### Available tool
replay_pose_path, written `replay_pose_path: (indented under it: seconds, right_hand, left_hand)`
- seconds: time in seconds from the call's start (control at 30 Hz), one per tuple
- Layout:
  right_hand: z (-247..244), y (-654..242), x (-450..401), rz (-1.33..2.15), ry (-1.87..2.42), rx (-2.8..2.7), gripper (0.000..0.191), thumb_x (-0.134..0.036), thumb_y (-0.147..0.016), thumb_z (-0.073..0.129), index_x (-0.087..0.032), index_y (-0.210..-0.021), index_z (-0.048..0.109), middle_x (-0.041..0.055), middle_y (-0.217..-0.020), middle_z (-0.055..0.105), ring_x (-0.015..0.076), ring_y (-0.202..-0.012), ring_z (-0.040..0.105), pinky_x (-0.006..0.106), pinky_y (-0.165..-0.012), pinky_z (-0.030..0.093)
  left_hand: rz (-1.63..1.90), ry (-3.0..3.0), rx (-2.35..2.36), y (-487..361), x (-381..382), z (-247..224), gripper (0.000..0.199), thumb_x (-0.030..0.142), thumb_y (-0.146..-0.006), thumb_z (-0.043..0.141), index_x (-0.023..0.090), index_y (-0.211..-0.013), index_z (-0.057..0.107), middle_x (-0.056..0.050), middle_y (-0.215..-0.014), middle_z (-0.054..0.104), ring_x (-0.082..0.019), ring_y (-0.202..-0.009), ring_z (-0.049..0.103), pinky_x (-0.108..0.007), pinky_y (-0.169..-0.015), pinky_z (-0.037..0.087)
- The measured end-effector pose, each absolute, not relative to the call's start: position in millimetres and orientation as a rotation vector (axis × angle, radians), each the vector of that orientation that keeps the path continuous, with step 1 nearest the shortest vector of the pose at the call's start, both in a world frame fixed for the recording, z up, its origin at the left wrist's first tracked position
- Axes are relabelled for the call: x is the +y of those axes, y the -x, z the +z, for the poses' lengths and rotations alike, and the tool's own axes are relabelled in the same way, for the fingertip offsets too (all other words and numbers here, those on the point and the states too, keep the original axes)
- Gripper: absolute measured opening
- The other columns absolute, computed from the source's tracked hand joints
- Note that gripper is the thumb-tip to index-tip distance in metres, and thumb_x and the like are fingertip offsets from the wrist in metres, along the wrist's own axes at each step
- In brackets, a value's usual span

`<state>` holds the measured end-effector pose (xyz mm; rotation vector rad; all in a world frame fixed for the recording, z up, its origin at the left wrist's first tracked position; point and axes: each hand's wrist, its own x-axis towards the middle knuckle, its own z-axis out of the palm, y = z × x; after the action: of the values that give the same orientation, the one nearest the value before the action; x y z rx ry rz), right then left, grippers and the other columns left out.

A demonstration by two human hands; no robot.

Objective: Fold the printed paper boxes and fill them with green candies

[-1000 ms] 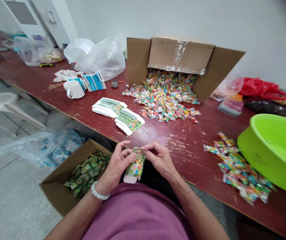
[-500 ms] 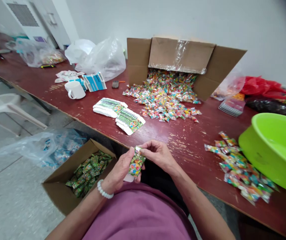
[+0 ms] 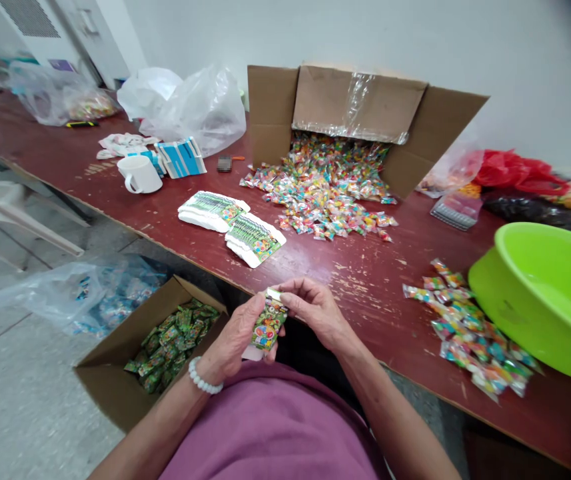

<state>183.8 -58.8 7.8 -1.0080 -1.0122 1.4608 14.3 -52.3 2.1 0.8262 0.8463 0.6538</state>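
Note:
A small green printed carton (image 3: 269, 325) with a white flap at each end is held over my lap, near the table edge. My left hand (image 3: 240, 330) wraps around its sides, with a beaded bracelet on the wrist. The fingers of my right hand (image 3: 310, 307) pinch the carton's top end by the white flap. Beyond my hands, two fanned stacks of flat green cartons (image 3: 255, 239) lie on the table. Behind them, many wrapped candies (image 3: 325, 193) spill from a cardboard box (image 3: 360, 100) on its side. Whether the held carton contains anything cannot be seen.
A floor-level cardboard box (image 3: 110, 357) at left holds filled green packets (image 3: 170, 343). On the red-brown table (image 3: 365, 287) stand a white mug (image 3: 140, 175) and a green basin (image 3: 540, 307), with loose candies (image 3: 470, 327) beside it. A white stool (image 3: 0, 207) is at far left.
The view has shifted slightly, so the table items appear a little further left. Both hands keep their grip on the carton, and my right fingers remain at its top flap.

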Motion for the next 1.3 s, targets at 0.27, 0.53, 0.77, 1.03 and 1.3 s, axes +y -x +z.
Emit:
replay_pose_path:
  seconds: [0.27, 0.53, 0.77, 1.03, 1.3]
  right_hand:
    - [-8, -161, -68, 1.21, 1.062, -0.882, 0.032, -0.039, -0.073, 0.082, -0.023, -0.088, 0.059, -0.0039, -0.075, 0.065, 0.01, -0.056, 0.059, 0.023, -0.053, 0.05]
    - [-10, -163, -68, 1.151, 1.075, -1.023, 0.02, -0.038, -0.08, 0.076, -0.02, -0.08, 0.069, 0.0027, -0.092, 0.07, 0.0093, -0.055, 0.059, 0.024, -0.052, 0.05]
    - [-15, -169, -63, 1.18, 1.024, -0.981, 0.033, -0.038, -0.075, 0.082, -0.025, -0.101, 0.067, -0.001, -0.083, 0.068, 0.012, -0.062, 0.062, 0.024, -0.056, 0.053]
    - [-13, -181, -65, 1.132, 0.986, -1.267, 0.012, -0.037, -0.087, 0.071, -0.025, -0.085, 0.071, 0.0054, -0.104, 0.073, 0.0189, -0.085, 0.068, 0.03, -0.067, 0.055]
    - [-7, -183, -64, 0.979, 1.09, -1.503, 0.013, -0.033, -0.09, 0.067, -0.023, -0.085, 0.072, 0.0055, -0.096, 0.073, 0.0186, -0.084, 0.068, 0.032, -0.073, 0.053]
  left_hand:
    - [0.734, -0.605, 0.748, -17, -50, 0, 0.058, 0.056, -0.096, 0.049, 0.025, -0.145, 0.045, -0.002, -0.076, 0.066, -0.015, -0.047, 0.063, -0.025, -0.042, 0.053]
    - [0.74, -0.587, 0.779, -19, -56, 0, 0.057, 0.054, -0.096, 0.049, 0.025, -0.145, 0.044, -0.002, -0.076, 0.066, -0.015, -0.046, 0.063, -0.025, -0.043, 0.052]
    - [0.732, -0.583, 0.794, -21, -57, 1, 0.056, 0.055, -0.095, 0.049, 0.024, -0.142, 0.047, -0.002, -0.072, 0.066, -0.015, -0.043, 0.063, -0.024, -0.04, 0.051]
    - [0.593, -0.62, 0.701, -6, -53, 3, 0.055, 0.053, -0.095, 0.054, 0.028, -0.144, 0.048, -0.008, -0.093, 0.072, -0.02, -0.061, 0.072, -0.033, -0.058, 0.06]
    - [0.606, -0.529, 0.844, -15, -51, 4, 0.053, 0.059, -0.093, 0.053, 0.023, -0.131, 0.058, -0.003, -0.071, 0.067, -0.015, -0.048, 0.063, -0.025, -0.045, 0.051]
